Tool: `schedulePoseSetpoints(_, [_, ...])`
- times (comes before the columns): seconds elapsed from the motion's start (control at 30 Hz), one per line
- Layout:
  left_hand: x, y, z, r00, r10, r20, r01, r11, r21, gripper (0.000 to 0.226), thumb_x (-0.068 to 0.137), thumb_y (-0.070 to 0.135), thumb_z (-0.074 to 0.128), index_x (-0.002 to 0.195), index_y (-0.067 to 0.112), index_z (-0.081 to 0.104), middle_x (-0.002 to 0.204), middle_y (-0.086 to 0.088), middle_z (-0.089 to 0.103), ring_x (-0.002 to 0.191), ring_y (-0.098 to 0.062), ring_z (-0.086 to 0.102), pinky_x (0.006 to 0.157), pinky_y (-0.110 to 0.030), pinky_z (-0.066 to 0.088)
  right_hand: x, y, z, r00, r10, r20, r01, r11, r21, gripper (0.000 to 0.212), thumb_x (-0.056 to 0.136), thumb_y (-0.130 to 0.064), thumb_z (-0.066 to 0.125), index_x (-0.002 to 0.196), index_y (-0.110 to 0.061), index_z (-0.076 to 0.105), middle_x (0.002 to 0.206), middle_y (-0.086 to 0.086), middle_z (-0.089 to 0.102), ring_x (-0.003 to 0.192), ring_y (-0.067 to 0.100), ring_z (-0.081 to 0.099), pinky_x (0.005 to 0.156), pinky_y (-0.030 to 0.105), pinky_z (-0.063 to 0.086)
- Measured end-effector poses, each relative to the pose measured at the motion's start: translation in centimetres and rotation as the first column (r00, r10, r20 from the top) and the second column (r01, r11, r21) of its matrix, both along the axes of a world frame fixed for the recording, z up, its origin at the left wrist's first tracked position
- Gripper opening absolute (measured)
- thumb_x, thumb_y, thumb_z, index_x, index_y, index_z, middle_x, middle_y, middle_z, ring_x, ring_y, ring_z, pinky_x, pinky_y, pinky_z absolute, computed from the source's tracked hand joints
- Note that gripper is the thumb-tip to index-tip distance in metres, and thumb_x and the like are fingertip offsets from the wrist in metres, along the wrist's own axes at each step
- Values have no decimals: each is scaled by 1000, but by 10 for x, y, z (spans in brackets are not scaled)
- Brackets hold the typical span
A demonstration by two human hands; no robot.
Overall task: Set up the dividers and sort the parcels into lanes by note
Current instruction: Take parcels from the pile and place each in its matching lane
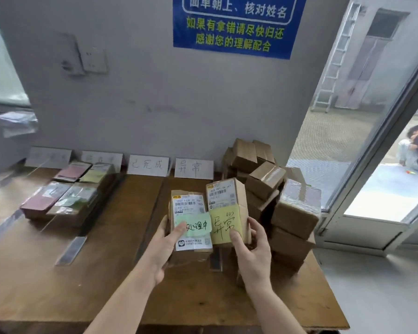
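Daylight enters through the doorway (328, 141) at right; the interior is moderately bright and evenly lit. Ground seen beyond the glass door (384, 131) is overexposed, near white. Shadows on the table (58, 285) are soft and faint. Centre is sharp: notes on the green-note parcel (191, 206) and yellow-note parcel (225, 194) read clearly. Left stacks (65, 196) and far-left signs (48, 157) are smeared by blur. Wide-angle distortion bows the door frame.
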State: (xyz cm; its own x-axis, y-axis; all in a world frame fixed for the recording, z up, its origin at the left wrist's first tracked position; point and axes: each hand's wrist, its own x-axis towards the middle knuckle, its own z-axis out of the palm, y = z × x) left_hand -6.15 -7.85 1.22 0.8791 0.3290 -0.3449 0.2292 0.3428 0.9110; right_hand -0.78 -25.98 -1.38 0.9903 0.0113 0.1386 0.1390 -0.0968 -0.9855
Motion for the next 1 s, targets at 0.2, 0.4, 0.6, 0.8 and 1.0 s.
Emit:
schedulePoseSetpoints(0.2, [18,71,17,995,-86,-54,89,994,56,42,81,10,75,93,37,46,102,-4,73,102,-29,67,105,-56,42,25,73,6,997,-1,-76,5,999,52,47,87,-30,71,127,-31,48,122,-1,63,112,14,62,81,25,57])
schedulePoseSetpoints(0.4, [45,131,12,998,-33,-55,37,997,67,85,66,21,85,137,33,40,109,-3,72,112,-29,64,111,-54,35,59,138,-1,978,-30,-209,46,997,70,40,90,-29,69,124,-29,49,121,3,63,112,18,61,91,37,56])
schedulePoseSetpoints(0.6, [68,164,2,999,34,-14,-33,997,72,84,79,11,77,149,25,32,101,5,67,97,-14,64,87,-31,43,93,169,-11,940,-47,-337,59,998,26,48,93,-26,65,137,-17,46,121,6,61,108,18,59,76,25,51])
schedulePoseSetpoints(0.8, [101,193,-14,994,104,-37,-103,994,34,81,78,11,78,145,28,37,105,-3,72,93,-20,70,78,-33,53,143,190,-37,876,-43,-481,44,999,-10,52,91,-30,67,138,-19,46,124,8,63,112,24,61,98,46,52])
schedulePoseSetpoints(1.0, [133,217,-31,981,174,-83,-176,984,-19,74,77,9,78,138,30,42,107,-8,72,94,-26,72,93,-50,54,192,209,-64,796,-11,-605,10,1000,-5,53,93,-29,66,139,-19,43,125,8,62,110,25,62,93,43,56])
